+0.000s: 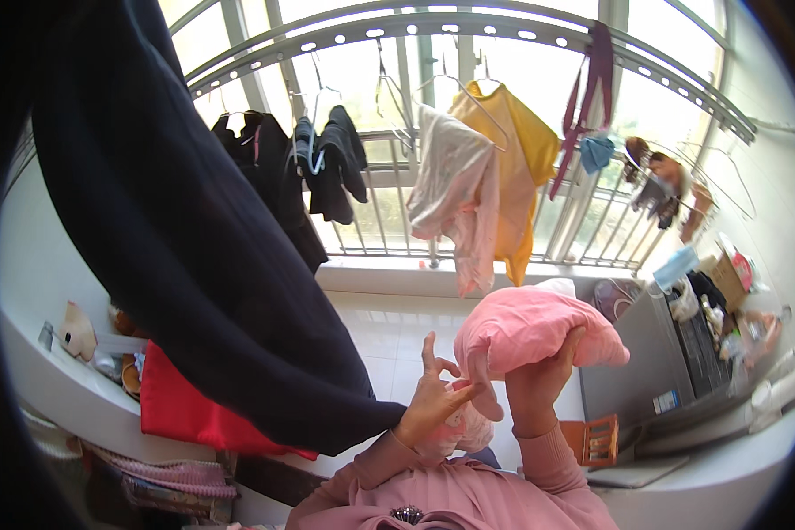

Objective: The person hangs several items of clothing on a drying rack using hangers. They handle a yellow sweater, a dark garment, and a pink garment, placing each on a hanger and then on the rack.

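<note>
My right hand (543,381) holds up a puffy pink cloth item (536,324), gripping it from below on its right side. A narrow pink flap (485,391) dangles from its left end. My left hand (434,401) is at that flap, with a fingertip against it and the index finger raised. Beneath the left hand, a paler pink, patterned cloth bundle (460,434) shows partly; whether it joins the pink item I cannot tell. A large dark navy cloth (199,232) hangs at left, its lower corner by my left wrist.
A slotted metal rail (430,28) spans the windows, carrying a white-and-pink garment (454,179), a yellow top (517,152) and black clothes (338,165). A grey washing machine (642,358) loaded with items stands right, near a small wooden stool (593,440). Red cloth (192,404) lies left.
</note>
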Demonstrator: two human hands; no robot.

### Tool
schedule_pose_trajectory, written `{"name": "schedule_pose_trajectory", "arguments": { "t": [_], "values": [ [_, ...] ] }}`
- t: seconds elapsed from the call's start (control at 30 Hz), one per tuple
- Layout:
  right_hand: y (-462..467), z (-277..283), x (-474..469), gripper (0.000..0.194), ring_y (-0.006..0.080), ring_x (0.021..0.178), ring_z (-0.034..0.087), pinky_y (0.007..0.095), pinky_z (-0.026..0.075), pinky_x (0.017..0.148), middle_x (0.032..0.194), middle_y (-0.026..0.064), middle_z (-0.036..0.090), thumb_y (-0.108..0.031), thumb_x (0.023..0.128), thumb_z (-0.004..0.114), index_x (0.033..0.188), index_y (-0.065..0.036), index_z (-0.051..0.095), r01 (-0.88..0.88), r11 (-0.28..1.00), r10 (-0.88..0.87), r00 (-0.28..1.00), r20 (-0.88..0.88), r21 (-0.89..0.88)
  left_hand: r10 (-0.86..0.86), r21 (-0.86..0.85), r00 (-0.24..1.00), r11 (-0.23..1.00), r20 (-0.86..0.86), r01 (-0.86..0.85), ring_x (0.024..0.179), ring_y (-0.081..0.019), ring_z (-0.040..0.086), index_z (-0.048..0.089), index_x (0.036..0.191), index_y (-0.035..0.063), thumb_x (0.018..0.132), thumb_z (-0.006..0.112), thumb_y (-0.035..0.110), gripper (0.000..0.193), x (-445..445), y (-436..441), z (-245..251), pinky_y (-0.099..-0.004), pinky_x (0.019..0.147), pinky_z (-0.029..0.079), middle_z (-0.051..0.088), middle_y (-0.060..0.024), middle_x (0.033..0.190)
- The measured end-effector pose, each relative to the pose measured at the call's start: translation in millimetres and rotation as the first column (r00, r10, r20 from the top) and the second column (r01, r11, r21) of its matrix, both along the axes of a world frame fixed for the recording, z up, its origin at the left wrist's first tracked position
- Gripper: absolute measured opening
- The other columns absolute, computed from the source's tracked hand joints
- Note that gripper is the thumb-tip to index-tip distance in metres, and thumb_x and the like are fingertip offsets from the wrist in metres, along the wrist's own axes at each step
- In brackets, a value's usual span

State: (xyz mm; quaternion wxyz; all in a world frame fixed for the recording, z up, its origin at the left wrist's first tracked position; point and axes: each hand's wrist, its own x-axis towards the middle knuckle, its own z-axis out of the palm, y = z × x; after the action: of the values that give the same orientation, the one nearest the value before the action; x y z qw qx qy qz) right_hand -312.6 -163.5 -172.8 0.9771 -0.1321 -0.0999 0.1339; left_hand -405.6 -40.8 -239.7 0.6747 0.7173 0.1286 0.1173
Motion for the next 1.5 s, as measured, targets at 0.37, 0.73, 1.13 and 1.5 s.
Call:
{"name": "schedule_pose_trajectory", "arguments": {
  "t": [0.37,0.73,1.13,1.5],
  "values": [
    [28.6,-11.8,108.0,0.060,0.0278,0.133,0.042,0.0462,0.033,0.113,0.142,0.0085,0.044,-0.055,0.102,0.035,0.143,-0.010,0.036,-0.492,0.871,0.492,0.867,-0.086,0.024,0.501,-0.240,0.858,0.852,0.113,-0.466,0.081,-0.0073,0.058,0.060,0.119,0.0002,0.091,0.068,0.010,0.031,88.0,32.2,-20.0,-0.0227,0.071,0.051,0.063,-0.0024,0.095],
    [50.9,-62.6,169.6,0.070,0.0233,0.101,0.062,0.0380,0.052,0.082,0.118,0.0118,0.063,-0.064,0.099,0.030,0.128,-0.005,0.054,-0.826,0.074,0.948,0.232,-0.218,-0.559,0.649,0.349,0.447,0.284,0.615,-0.893,0.085,-0.0130,0.055,0.063,0.092,-0.0026,0.090,0.066,0.007,0.010,65.2,88.7,49.1,-0.0255,0.080,0.045,0.056,-0.0049,0.090],
    [235.9,148.4,228.0,0.030,0.0282,0.085,0.066,0.0402,0.051,0.076,0.098,0.0140,0.065,-0.025,0.089,0.068,0.103,0.001,0.063,0.949,0.290,0.180,0.075,0.981,-0.126,0.621,0.337,0.403,0.227,0.672,-0.914,0.084,-0.0235,0.053,0.062,0.090,-0.0018,0.087,0.063,0.007,0.009,53.7,122.7,78.7,-0.0344,0.081,0.044,0.053,-0.0096,0.086],
    [306.4,143.9,271.8,0.026,0.0391,0.084,0.068,0.0463,0.053,0.077,0.087,0.0228,0.066,-0.008,0.085,0.058,0.107,0.004,0.059,0.978,-0.013,0.358,0.200,0.912,-0.210,0.637,0.257,0.436,0.358,0.636,-0.898,0.085,-0.0234,0.054,0.062,0.092,-0.0019,0.088,0.060,0.007,0.010,38.3,144.0,75.2,-0.0328,0.081,0.044,0.054,-0.0103,0.088]
  ]
}}
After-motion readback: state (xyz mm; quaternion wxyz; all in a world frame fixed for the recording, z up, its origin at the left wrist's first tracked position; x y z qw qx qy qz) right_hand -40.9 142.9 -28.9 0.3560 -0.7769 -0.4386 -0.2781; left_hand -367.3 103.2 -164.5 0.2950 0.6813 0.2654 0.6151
